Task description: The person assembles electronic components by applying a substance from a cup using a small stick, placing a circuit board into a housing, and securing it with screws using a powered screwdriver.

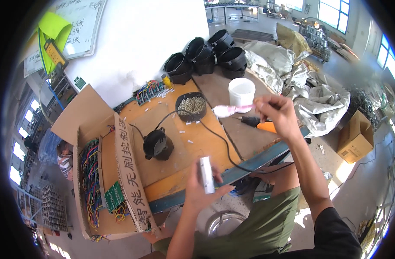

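My right hand [278, 115] pinches the pink handle of a small spoon-like spreader [225, 111], its broad end coated in white. That end hangs beside a white plastic tub [242, 91], whose contents I cannot make out. Lower down, over the near edge of the table, my left hand [194, 189] grips a silvery rectangular metal block [207, 175] held upright. A black round housing [157, 144] with a cable stands on the table beyond my left hand. Under my right hand lies an orange-and-black tool [266, 126].
An open carton [132, 181] holding wired circuit boards stands on the left. A black dish [191, 108] of small screws sits mid-table, with bundled wired parts [150, 91] behind. Several black housings [200, 51] are stacked at the back. Silvery sacks [311, 103] lie right; a black cable [225, 144] crosses the table.
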A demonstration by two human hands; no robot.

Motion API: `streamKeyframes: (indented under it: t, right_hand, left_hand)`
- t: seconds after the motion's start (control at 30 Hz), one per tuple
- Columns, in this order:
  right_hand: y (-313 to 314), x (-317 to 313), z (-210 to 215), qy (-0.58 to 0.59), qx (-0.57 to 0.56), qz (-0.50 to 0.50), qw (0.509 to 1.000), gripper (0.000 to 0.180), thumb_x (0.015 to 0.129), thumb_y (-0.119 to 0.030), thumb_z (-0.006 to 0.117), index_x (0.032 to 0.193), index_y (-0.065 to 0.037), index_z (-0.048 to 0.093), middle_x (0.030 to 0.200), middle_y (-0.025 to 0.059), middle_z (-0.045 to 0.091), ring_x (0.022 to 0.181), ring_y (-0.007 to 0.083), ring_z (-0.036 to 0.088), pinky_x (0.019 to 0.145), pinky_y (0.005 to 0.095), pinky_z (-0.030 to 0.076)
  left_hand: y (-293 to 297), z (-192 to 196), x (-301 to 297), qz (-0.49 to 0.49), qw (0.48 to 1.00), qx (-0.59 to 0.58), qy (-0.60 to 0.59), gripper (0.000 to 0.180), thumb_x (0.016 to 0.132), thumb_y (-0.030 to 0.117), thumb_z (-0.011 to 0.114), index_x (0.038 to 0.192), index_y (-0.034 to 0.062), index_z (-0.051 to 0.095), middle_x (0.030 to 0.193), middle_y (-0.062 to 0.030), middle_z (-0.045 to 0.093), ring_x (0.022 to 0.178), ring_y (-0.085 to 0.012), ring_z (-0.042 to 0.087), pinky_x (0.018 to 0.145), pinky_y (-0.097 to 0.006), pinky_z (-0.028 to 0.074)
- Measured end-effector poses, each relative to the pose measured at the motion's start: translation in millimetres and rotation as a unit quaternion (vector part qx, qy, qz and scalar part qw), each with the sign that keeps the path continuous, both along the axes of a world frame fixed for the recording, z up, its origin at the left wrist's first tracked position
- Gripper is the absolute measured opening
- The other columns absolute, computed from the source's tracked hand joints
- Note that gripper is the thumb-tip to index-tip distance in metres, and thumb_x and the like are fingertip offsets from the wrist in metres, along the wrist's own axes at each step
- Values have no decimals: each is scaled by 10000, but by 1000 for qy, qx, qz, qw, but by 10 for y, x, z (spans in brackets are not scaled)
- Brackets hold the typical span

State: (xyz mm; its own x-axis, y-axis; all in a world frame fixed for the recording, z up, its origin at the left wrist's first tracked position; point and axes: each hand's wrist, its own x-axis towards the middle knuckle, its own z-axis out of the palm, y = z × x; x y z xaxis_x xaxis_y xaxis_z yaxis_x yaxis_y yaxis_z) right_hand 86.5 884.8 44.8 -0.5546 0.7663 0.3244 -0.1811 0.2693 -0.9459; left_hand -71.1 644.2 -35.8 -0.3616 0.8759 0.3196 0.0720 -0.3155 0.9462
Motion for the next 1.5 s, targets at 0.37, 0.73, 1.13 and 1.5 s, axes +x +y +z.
streamKeyframes:
  t: [0.37,0.73,1.13,1.5]
  right_hand:
    - [1108,-161,143,-367,409,-295,782,414,826,-313,753,1046,29,679,709,120,700,637,186,691,597,301,541]
    - [-526,3240,-3660,-431,-34,-550,715,299,953,-261,549,841,5,626,753,226,650,694,424,629,628,506,478]
    - [119,3036,-6101,-586,-77,-158,791,642,869,-331,647,1350,51,458,1329,220,557,1165,315,585,981,413,474]
    - [1716,1782,-5509,-576,-11,-127,808,616,895,-356,618,1339,49,482,1304,198,574,1141,297,591,966,399,479]
  left_hand:
    - [-214,-106,57,115,993,-2,19,820,647,44,865,1341,32,429,993,-70,583,797,-157,594,706,-295,509]
    - [-649,-158,391,29,995,-52,-78,703,889,268,724,1440,103,321,967,-128,585,732,-193,611,628,-306,543]
    - [-644,-9,426,120,959,-216,-138,850,652,178,879,1355,12,432,916,-78,588,806,-206,626,654,-290,532]
    - [-709,-16,469,131,975,-177,-28,720,690,271,887,1176,40,408,813,-15,533,705,-108,529,627,-264,456]
